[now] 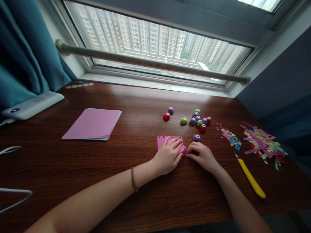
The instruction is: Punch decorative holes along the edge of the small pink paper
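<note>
A small pink sheet of paper (162, 140) lies on the table in front of me, with small punched shapes along its far edge. My left hand (168, 156) rests flat over it, fingers stretched out, hiding much of its surface. At the sheet's right corner, my right hand (202, 157) pinches the paper between thumb and fingers. Just beyond that hand sits a purple craft punch (196, 138) with a white top. Farther back are two loose punches, one purple (171, 110) and one red (166, 116), beside a cluster of red, green and purple punches (198, 122).
A yellow-handled craft knife (251, 178) lies to the right, near punched confetti (230, 137) and a heap of paper strips (263, 144). Stacked coloured paper (93, 124) is at left, with a white power bank (34, 105) and cables (17, 191). A window rail (150, 63) runs behind.
</note>
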Demonstrator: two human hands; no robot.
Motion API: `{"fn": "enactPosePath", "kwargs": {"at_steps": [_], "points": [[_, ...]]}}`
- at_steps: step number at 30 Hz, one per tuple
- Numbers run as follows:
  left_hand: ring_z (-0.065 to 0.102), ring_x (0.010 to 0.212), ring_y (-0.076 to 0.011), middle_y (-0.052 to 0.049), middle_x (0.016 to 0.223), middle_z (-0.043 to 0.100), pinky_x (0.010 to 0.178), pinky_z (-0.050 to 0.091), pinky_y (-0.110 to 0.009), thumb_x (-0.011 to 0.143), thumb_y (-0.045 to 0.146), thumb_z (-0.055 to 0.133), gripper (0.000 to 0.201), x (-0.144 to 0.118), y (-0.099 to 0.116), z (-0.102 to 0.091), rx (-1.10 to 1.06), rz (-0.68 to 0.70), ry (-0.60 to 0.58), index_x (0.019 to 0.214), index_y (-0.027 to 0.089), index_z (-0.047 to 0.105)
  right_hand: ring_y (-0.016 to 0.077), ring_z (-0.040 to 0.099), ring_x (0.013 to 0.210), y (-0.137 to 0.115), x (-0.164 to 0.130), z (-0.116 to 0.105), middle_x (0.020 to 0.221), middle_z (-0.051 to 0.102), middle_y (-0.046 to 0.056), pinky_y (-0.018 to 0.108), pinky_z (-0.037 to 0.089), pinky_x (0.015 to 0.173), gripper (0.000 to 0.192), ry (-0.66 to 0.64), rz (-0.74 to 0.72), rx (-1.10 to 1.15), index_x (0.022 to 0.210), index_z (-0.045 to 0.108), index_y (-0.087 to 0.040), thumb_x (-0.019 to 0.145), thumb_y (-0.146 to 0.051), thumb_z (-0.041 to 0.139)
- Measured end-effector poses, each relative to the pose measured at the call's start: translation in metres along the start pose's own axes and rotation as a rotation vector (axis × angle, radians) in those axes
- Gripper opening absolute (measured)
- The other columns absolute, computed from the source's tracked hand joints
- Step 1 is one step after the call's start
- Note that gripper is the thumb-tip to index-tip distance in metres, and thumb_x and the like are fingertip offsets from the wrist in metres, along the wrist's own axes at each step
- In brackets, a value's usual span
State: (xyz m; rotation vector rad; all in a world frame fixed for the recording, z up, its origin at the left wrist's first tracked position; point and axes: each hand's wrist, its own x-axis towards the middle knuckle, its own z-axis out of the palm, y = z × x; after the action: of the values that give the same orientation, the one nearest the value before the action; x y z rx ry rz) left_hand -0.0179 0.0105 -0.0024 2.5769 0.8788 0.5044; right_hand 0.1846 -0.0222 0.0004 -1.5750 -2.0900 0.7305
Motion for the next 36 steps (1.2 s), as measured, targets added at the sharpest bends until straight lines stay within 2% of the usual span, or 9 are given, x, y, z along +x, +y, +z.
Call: {"fn": "enactPosePath", "kwargs": {"at_steps": [9, 16, 20, 31, 36], "points": [[0.035, 0.128, -0.0233, -0.012, 0.133, 0.046, 0.109, 0.022, -0.049, 0.090, 0.031, 0.036, 0.036, -0.0003, 0.0001, -0.0013, -0.003, -0.008, 0.010, 0.120, 0.016, 0.050, 0.0143, 0.052, 0.083, 0.0014, -0.0007, -0.0005, 0.087, 0.057, 0.002, 0.027, 0.041, 0.076, 0.009, -0.007, -0.027, 0.008, 0.079, 0.063, -0.020, 0.081, -0.027, 0.057], [0.035, 0.129, -0.0233, -0.013, 0.133, 0.046, 0.109, 0.021, -0.048, 0.090, 0.031, 0.036, 0.038, 0.0002, 0.0005, -0.0018, -0.007, -0.009, 0.005, 0.122, 0.015, 0.048, 0.0136, 0.050, 0.082, -0.0026, -0.0006, -0.0025, 0.087, 0.056, 0.002, 0.026, 0.040, 0.075, 0.006, -0.042, -0.057, -0.088, 0.081, 0.057, -0.019, 0.083, -0.024, 0.055], [0.035, 0.128, -0.0231, -0.013, 0.133, 0.046, 0.109, 0.022, -0.048, 0.090, 0.031, 0.037, 0.037, -0.0001, -0.0002, -0.0012, -0.001, -0.002, 0.012, 0.122, 0.015, 0.049, 0.0132, 0.051, 0.081, -0.0040, -0.0002, -0.0041, 0.088, 0.055, 0.002, 0.025, 0.041, 0.074, 0.008, -0.019, -0.046, -0.040, 0.083, 0.059, -0.019, 0.083, -0.027, 0.056], [0.034, 0.129, -0.0230, -0.012, 0.134, 0.046, 0.110, 0.020, -0.047, 0.091, 0.033, 0.034, 0.039, -0.0002, -0.0003, 0.0006, 0.010, -0.002, 0.011, 0.123, 0.015, 0.047, 0.0131, 0.050, 0.078, -0.0002, 0.0002, -0.0038, 0.084, 0.055, 0.002, 0.025, 0.040, 0.073, 0.010, -0.033, -0.067, -0.066, 0.078, 0.057, -0.018, 0.083, -0.027, 0.056], [0.034, 0.129, -0.0233, -0.012, 0.135, 0.044, 0.110, 0.019, -0.048, 0.091, 0.034, 0.033, 0.041, 0.0002, -0.0015, 0.0015, 0.008, -0.002, 0.004, 0.125, 0.014, 0.046, 0.0126, 0.049, 0.073, 0.0030, 0.0003, -0.0074, 0.080, 0.055, 0.002, 0.025, 0.040, 0.068, 0.015, -0.049, -0.011, 0.069, 0.075, 0.057, -0.017, 0.083, -0.030, 0.056]]}}
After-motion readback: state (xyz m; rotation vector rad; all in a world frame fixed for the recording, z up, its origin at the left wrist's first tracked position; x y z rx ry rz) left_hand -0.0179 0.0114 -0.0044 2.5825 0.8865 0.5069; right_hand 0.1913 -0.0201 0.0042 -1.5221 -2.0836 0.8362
